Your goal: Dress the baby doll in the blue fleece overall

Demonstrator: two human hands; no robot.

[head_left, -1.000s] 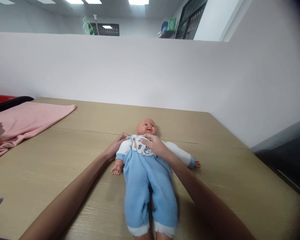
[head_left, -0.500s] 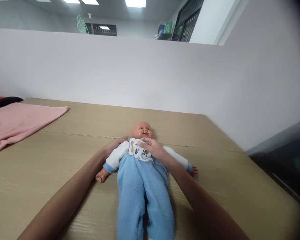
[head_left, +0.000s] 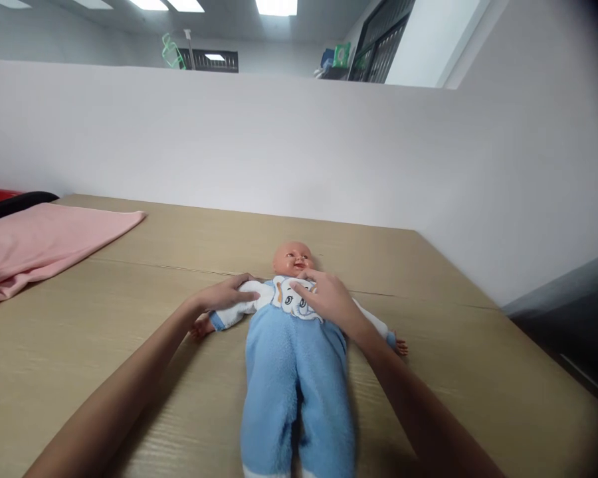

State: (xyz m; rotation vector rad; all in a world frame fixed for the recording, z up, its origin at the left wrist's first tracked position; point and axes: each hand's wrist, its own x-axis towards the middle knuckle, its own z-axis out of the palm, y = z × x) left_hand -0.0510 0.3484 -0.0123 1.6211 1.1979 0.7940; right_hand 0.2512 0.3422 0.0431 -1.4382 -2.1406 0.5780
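A baby doll point(head_left: 294, 259) lies on its back on the table, head away from me, arms spread. It wears a fluffy blue romper point(head_left: 299, 372) with white sleeves and an elephant face on the chest. My left hand point(head_left: 226, 293) is closed around the white sleeve point(head_left: 234, 313) at the left, its thumb on top and its other fingers on the far side. Over the chest, my right hand point(head_left: 329, 299) holds the romper near the collar, thumb across the elephant face and fingertips just below the chin. The cloth within that grip is partly hidden.
A pink cloth point(head_left: 60, 239) lies on the wooden table point(head_left: 129, 318) at the left, beside a black-rimmed red object point(head_left: 0, 196). Beyond the table's far edge rises a white partition point(head_left: 229, 146). A dark object point(head_left: 568, 325) stands past the right edge.
My left hand has shifted from beside the doll's shoulder onto the sleeve, and that doll arm sits slightly higher. The right hand stays at the collar. The view has moved slightly.
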